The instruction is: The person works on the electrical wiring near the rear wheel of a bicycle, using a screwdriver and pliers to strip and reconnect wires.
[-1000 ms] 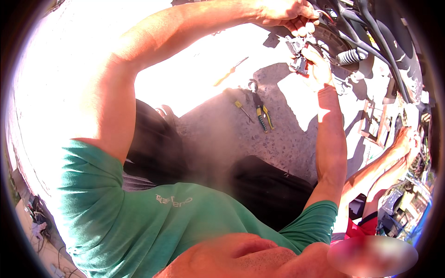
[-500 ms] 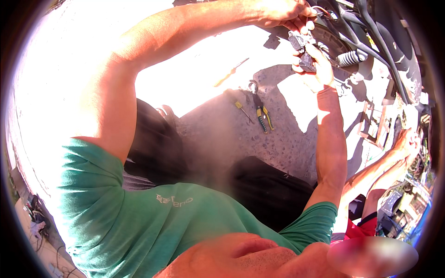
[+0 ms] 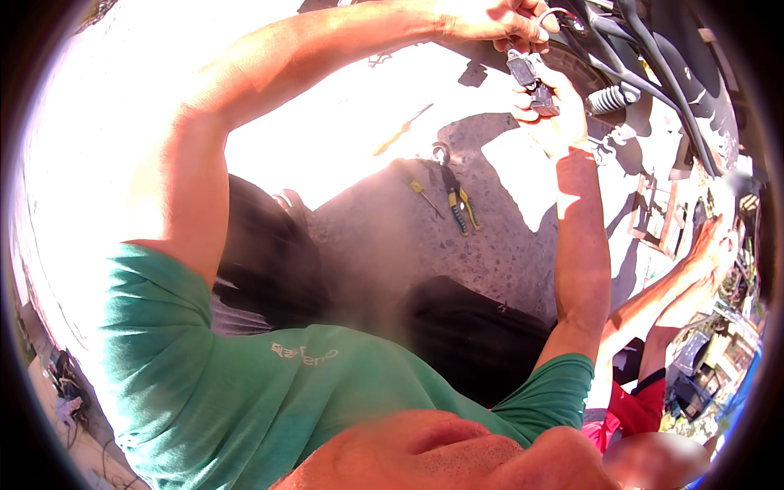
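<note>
My right hand (image 3: pixel 563 110) is closed around a small grey-and-black mechanical part (image 3: pixel 527 72), cradled upright against the palm beside a motorcycle or scooter frame (image 3: pixel 653 61). My left hand (image 3: pixel 514 20) is right above the part's upper end, fingers bent and pinched together. What lies between those fingertips is hidden, though a thin reddish wire (image 3: pixel 563 14) curves out just beside them. A black ribbed spring or boot (image 3: pixel 612 100) sits to the right of my right hand.
Pliers with yellow-and-black handles (image 3: pixel 461 204) and a yellow-handled screwdriver (image 3: pixel 425 198) lie on the speckled ground (image 3: pixel 367 245). Another person's forearms (image 3: pixel 665 290) reach in at the right. Black tubes (image 3: pixel 670 82) run along the vehicle at upper right. Strong sunlight washes out the left.
My right hand has turned slightly, showing more of the part, and its fingers have shifted lower on it. My left hand has moved a little up and left.
</note>
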A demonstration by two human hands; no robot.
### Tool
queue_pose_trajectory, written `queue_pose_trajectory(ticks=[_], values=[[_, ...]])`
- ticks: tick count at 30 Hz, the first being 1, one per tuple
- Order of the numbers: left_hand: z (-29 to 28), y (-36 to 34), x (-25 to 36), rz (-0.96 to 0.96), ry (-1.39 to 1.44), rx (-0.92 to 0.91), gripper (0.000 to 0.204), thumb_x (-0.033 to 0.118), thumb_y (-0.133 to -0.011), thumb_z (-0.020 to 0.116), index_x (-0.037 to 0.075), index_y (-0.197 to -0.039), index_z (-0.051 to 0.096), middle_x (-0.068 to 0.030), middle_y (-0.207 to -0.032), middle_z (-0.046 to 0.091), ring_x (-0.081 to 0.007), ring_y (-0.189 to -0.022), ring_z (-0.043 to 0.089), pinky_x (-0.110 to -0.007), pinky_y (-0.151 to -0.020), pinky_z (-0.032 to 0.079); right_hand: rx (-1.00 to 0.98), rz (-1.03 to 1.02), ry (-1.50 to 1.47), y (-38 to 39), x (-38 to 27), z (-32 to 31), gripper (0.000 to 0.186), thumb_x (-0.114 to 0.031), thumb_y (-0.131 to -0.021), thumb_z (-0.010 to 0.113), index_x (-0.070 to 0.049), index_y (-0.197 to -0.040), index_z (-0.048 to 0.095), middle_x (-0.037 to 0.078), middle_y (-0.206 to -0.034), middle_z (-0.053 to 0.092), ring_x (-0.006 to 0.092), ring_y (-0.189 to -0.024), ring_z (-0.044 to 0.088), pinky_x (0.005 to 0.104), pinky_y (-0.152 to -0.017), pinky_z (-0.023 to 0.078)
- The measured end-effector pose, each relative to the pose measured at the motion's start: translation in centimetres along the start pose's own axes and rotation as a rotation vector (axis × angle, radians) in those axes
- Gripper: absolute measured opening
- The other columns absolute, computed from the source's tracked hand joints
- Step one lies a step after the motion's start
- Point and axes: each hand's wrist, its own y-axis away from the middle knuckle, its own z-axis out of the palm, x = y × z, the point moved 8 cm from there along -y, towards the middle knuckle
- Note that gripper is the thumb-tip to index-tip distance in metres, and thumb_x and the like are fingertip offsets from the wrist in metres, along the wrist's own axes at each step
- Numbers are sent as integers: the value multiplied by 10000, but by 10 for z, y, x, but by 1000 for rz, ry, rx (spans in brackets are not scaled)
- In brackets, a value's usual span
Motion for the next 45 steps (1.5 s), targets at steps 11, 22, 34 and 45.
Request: queue_pose_trajectory(ticks=[11, 22, 34, 45], values=[[2, 7, 3, 16, -80, 16, 291, 235, -998, 553, 50, -1219, 597, -80, -933, 547, -141, -719, 497, -297, -553, 450, 91, 16, -33, -2, -7, -9, 289, -250, -972, 516, 21, -1066, 548, 78, -824, 555, 132, -640, 518, 215, -473, 387], [1, 17, 8, 28, -166, 47, 308, 236, -998, 550, 49, -1239, 590, -105, -992, 547, -163, -778, 521, -315, -594, 479, 41, 96, -236, -6, -7, -5, 328, -301, -948, 527, 13, -1037, 489, 36, -810, 488, 94, -623, 446, 198, -472, 357], [2, 16, 15, 41, -193, 36, 326, 237, -998, 547, 47, -1261, 583, -131, -1056, 548, -187, -843, 547, -334, -639, 512, 100, 97, -301, -4, -2, -12, 292, -303, -983, 459, -18, -1042, 465, 32, -830, 464, 111, -662, 456, 205, -473, 372], [0, 19, 20, 42, -233, 25, 343, 238, -998, 544, 46, -1281, 576, -155, -1114, 549, -209, -902, 571, -352, -680, 542, 44, 148, -322, -10, 0, -14, 333, -308, -974, 487, 11, -1064, 456, 48, -835, 486, 125, -665, 479, 208, -478, 391]])
